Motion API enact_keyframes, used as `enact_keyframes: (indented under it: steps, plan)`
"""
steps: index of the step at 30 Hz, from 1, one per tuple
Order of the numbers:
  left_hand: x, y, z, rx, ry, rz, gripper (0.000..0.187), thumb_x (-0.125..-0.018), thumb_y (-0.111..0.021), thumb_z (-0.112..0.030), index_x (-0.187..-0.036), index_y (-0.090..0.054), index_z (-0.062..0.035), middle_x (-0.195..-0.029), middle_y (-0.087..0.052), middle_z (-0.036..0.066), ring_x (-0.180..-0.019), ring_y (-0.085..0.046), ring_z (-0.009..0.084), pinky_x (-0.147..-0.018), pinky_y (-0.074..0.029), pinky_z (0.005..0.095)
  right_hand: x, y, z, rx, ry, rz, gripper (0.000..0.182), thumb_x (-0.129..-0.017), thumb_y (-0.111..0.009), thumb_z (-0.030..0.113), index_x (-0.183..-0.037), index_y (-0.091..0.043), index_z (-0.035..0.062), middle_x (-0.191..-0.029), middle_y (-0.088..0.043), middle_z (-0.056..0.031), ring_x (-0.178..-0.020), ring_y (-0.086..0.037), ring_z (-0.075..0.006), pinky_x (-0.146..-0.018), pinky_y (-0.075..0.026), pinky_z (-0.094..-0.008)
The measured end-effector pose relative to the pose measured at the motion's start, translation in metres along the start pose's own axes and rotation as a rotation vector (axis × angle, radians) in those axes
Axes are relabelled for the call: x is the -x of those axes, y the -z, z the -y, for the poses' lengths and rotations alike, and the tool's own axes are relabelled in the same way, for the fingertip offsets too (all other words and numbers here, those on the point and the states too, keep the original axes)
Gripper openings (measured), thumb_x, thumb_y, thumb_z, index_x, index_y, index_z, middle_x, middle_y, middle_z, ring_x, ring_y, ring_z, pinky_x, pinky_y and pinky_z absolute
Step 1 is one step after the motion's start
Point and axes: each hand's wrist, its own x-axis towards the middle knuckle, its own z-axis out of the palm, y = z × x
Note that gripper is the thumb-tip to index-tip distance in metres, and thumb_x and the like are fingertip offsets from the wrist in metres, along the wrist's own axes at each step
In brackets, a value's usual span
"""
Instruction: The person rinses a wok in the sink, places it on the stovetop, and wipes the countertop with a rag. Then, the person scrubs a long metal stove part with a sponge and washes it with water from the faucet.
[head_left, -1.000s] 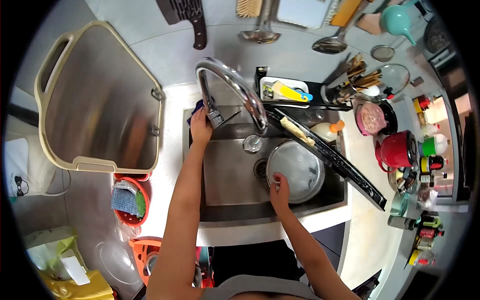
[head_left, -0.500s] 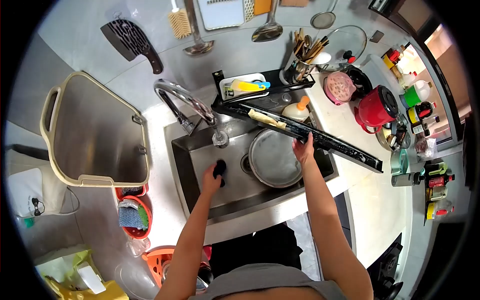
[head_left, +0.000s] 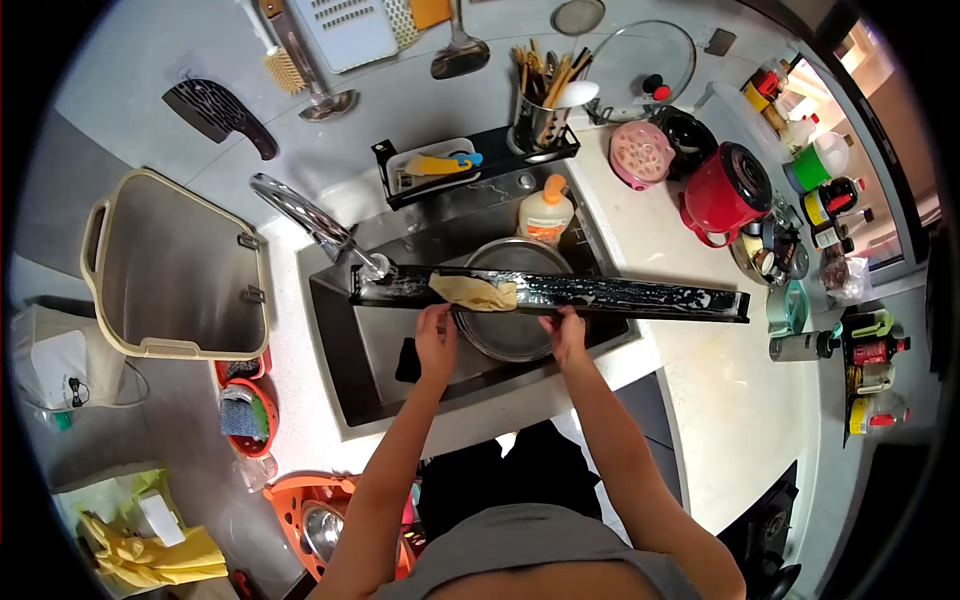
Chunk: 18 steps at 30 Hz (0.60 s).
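Note:
A long black shelf tray, streaked with white suds, lies level across the sink in front of me. My left hand grips its near edge left of the middle, just below a crumpled yellowish cloth resting in the tray. Further right, my right hand pinches the same edge with thumb and fingers. Beneath the tray a round metal pan sits in the sink, partly covered. Beside my left wrist, a small black pad lies on the sink floor.
A chrome faucet arches over the sink's left side, overlapping the tray's left end. A soap bottle stands behind the pan. On the right counter are a red pot and a pink container. A beige-rimmed bin lid leans at left.
The tray has swung from slanted to nearly level and come closer. My left hand has let go of the black pad and taken the tray's edge; my right hand has shifted left.

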Motion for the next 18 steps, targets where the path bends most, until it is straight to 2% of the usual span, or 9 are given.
enact_keyframes:
  steps: [1,7,10,12,16,18]
  plan:
    - [0.002,-0.009,-0.007,-0.011,-0.026,-0.026,0.019,-0.084,-0.052,-0.001,-0.103,-0.056,-0.0035,-0.1,-0.054,0.011,-0.075,-0.057,0.0191,-0.061,-0.048,0.0275,0.005,0.005,-0.001,-0.018,0.016,0.011,0.016,-0.078,-0.049,0.007,-0.092,-0.053,-0.0003,-0.085,-0.058,-0.01,-0.068,-0.058,-0.0203,-0.06,-0.055,-0.0344]
    - [0.023,-0.049,-0.014,-0.06,0.018,0.049,0.016,-0.081,-0.056,-0.003,-0.097,-0.059,-0.0026,-0.098,-0.054,0.012,-0.077,-0.058,0.023,-0.063,-0.048,0.0305,0.009,0.052,-0.002,-0.084,0.036,0.01,0.022,-0.08,-0.049,0.004,-0.101,-0.05,0.0015,-0.091,-0.057,-0.0108,-0.076,-0.059,-0.0226,-0.069,-0.055,-0.0378]
    - [0.023,-0.062,-0.019,-0.162,-0.141,0.036,0.012,-0.081,-0.058,-0.006,-0.093,-0.061,-0.0038,-0.091,-0.055,0.009,-0.074,-0.056,0.0221,-0.063,-0.046,0.0312,0.01,0.071,0.005,-0.135,-0.027,0.004,0.027,-0.081,-0.048,0.0,-0.108,-0.046,0.0024,-0.101,-0.054,-0.013,-0.083,-0.057,-0.0272,-0.079,-0.053,-0.042]
    - [0.021,-0.068,-0.024,-0.273,-0.196,0.08,0.011,-0.079,-0.06,-0.007,-0.09,-0.062,-0.0042,-0.089,-0.057,0.009,-0.077,-0.055,0.0245,-0.067,-0.045,0.0343,0.008,0.075,0.008,-0.18,-0.046,0.021,0.026,-0.083,-0.05,0.001,-0.108,-0.046,0.0022,-0.102,-0.054,-0.0139,-0.085,-0.059,-0.0295,-0.077,-0.054,-0.0423]
    - [0.003,-0.087,-0.023,-0.36,-0.293,0.158,0.012,-0.077,-0.06,-0.01,-0.088,-0.064,-0.0065,-0.086,-0.06,0.01,-0.083,-0.053,0.0284,-0.074,-0.043,0.0392,-0.002,0.074,0.016,-0.126,-0.124,-0.084,0.025,-0.085,-0.053,0.007,-0.108,-0.046,0.0016,-0.104,-0.054,-0.0151,-0.087,-0.061,-0.0321,-0.073,-0.055,-0.0424]
    - [-0.01,-0.099,-0.019,-0.451,-0.268,0.241,0.013,-0.077,-0.061,-0.013,-0.088,-0.065,-0.0076,-0.084,-0.061,0.01,-0.082,-0.054,0.0292,-0.072,-0.044,0.0399,-0.002,0.075,0.023,-0.094,-0.161,-0.085,0.026,-0.087,-0.054,0.011,-0.109,-0.045,0.001,-0.105,-0.054,-0.0159,-0.088,-0.061,-0.0322,-0.07,-0.055,-0.0419]
